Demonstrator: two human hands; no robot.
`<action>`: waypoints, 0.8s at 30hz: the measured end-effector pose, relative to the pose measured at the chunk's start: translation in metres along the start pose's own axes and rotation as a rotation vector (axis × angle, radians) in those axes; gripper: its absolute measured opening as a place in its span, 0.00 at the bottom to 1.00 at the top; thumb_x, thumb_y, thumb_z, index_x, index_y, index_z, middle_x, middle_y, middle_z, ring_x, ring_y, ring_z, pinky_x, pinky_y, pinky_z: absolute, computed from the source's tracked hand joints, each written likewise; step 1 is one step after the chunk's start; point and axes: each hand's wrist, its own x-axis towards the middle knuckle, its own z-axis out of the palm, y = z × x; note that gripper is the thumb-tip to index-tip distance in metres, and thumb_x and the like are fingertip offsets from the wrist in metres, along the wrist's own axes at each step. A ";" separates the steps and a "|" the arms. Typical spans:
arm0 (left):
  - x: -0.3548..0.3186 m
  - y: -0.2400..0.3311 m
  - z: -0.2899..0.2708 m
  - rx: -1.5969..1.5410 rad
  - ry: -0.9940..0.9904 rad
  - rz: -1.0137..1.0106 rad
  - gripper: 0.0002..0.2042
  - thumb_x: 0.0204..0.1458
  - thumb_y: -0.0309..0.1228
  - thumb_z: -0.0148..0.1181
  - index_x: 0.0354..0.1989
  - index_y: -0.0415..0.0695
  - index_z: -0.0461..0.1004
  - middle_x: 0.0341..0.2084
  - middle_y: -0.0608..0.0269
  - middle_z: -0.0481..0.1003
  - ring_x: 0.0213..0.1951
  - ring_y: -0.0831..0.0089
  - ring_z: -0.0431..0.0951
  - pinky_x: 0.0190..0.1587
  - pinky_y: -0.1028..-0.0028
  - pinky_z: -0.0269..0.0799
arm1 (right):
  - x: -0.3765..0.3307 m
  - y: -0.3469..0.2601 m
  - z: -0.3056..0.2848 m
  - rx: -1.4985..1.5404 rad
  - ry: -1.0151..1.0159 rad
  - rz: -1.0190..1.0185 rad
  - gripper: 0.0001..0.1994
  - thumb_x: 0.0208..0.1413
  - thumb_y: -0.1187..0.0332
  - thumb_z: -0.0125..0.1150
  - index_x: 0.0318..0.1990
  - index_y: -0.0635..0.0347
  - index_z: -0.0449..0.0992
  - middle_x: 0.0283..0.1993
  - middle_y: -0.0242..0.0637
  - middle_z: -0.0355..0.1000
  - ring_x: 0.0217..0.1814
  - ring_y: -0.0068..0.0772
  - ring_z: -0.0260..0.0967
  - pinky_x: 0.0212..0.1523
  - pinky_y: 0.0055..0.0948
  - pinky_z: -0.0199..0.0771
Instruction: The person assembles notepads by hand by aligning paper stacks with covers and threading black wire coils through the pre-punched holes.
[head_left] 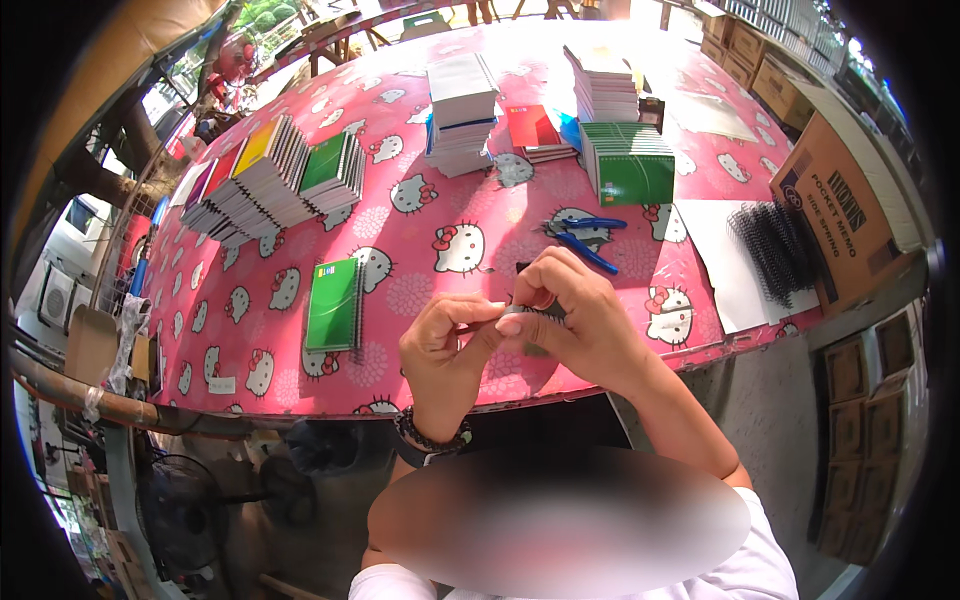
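In front of my chest, both hands meet over what looks like a small spiral notebook [515, 311] turned edge-on, with a greyish edge and dark coil loops. My left hand [445, 335] pinches its left end between thumb and fingers. At the other end, my right hand [572, 308] is closed with bent fingers and thumb, covering most of it. Just beyond the right hand lie pliers with blue handles [590, 255], spread apart. A green spiral notebook [333, 305] rests flat on the table to the left of my left hand.
A pink cat-patterned cloth covers the table [400, 290]. Stacked spiral notebooks [275, 175] stand far left, more piles [462, 105] at the back, green ones [630, 165] back right. Black spiral coils [770, 255] lie on white sheets beside a cardboard box [845, 215] at right.
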 end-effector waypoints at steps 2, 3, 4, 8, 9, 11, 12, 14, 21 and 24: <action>-0.004 -0.002 0.002 -0.037 0.037 -0.012 0.07 0.45 0.17 0.65 0.30 0.38 0.74 0.30 0.63 0.75 0.33 0.81 0.74 0.36 0.81 0.71 | -0.002 0.001 0.004 -0.022 -0.007 -0.022 0.09 0.53 0.68 0.62 0.34 0.64 0.71 0.31 0.38 0.67 0.34 0.35 0.66 0.34 0.30 0.66; -0.005 -0.005 0.002 -0.068 0.049 -0.017 0.07 0.45 0.16 0.65 0.30 0.38 0.74 0.30 0.63 0.75 0.33 0.81 0.74 0.36 0.81 0.71 | -0.003 0.001 0.007 -0.034 -0.012 -0.033 0.08 0.53 0.69 0.61 0.34 0.64 0.71 0.31 0.39 0.67 0.34 0.38 0.66 0.35 0.32 0.67; -0.006 -0.010 0.002 -0.099 0.063 -0.021 0.07 0.44 0.16 0.65 0.30 0.39 0.74 0.29 0.63 0.76 0.33 0.81 0.74 0.36 0.80 0.71 | -0.003 0.001 0.010 -0.034 -0.010 -0.042 0.07 0.53 0.70 0.60 0.34 0.64 0.70 0.32 0.40 0.67 0.36 0.40 0.65 0.36 0.34 0.66; -0.011 -0.007 0.000 -0.313 0.099 -0.157 0.08 0.45 0.15 0.65 0.30 0.39 0.73 0.29 0.62 0.76 0.33 0.81 0.74 0.34 0.80 0.72 | -0.001 -0.003 0.023 -0.048 -0.042 -0.077 0.05 0.51 0.74 0.58 0.34 0.63 0.69 0.34 0.42 0.66 0.39 0.46 0.63 0.39 0.38 0.66; -0.013 -0.010 -0.003 -0.286 0.098 -0.141 0.08 0.45 0.15 0.64 0.30 0.39 0.72 0.29 0.62 0.76 0.33 0.81 0.74 0.34 0.81 0.72 | -0.001 -0.003 0.021 -0.049 -0.059 -0.082 0.05 0.51 0.74 0.58 0.34 0.63 0.69 0.33 0.42 0.66 0.38 0.46 0.63 0.39 0.37 0.66; -0.017 -0.020 -0.008 -0.229 0.097 -0.109 0.09 0.45 0.14 0.64 0.31 0.39 0.72 0.29 0.62 0.76 0.33 0.81 0.74 0.33 0.81 0.72 | -0.001 -0.004 0.020 -0.043 -0.097 -0.026 0.07 0.51 0.72 0.60 0.34 0.64 0.69 0.33 0.42 0.66 0.38 0.46 0.63 0.38 0.37 0.65; -0.020 -0.020 -0.009 -0.227 0.110 -0.106 0.09 0.45 0.14 0.64 0.31 0.39 0.72 0.29 0.62 0.76 0.33 0.81 0.74 0.33 0.81 0.72 | -0.002 -0.005 0.020 -0.043 -0.116 -0.009 0.07 0.51 0.72 0.60 0.34 0.64 0.69 0.32 0.42 0.66 0.37 0.46 0.63 0.38 0.37 0.65; -0.026 -0.017 -0.008 -0.228 0.130 -0.099 0.08 0.46 0.14 0.63 0.30 0.40 0.71 0.29 0.62 0.76 0.32 0.81 0.74 0.33 0.81 0.72 | -0.004 -0.007 0.022 -0.050 -0.149 0.027 0.08 0.51 0.71 0.60 0.34 0.64 0.70 0.32 0.42 0.66 0.37 0.46 0.63 0.37 0.37 0.65; -0.032 -0.028 -0.020 -0.248 0.173 -0.059 0.09 0.50 0.21 0.63 0.37 0.41 0.70 0.30 0.67 0.72 0.33 0.82 0.72 0.37 0.80 0.71 | -0.006 -0.009 0.036 -0.148 -0.195 0.010 0.19 0.49 0.61 0.65 0.44 0.63 0.70 0.41 0.44 0.68 0.46 0.47 0.64 0.46 0.38 0.66; -0.018 -0.024 -0.063 -0.180 0.523 -0.034 0.14 0.54 0.27 0.60 0.46 0.43 0.66 0.33 0.67 0.70 0.35 0.79 0.72 0.38 0.77 0.72 | -0.005 -0.014 0.020 -0.411 0.039 -0.109 0.30 0.47 0.54 0.65 0.54 0.62 0.65 0.54 0.47 0.64 0.57 0.50 0.58 0.58 0.44 0.57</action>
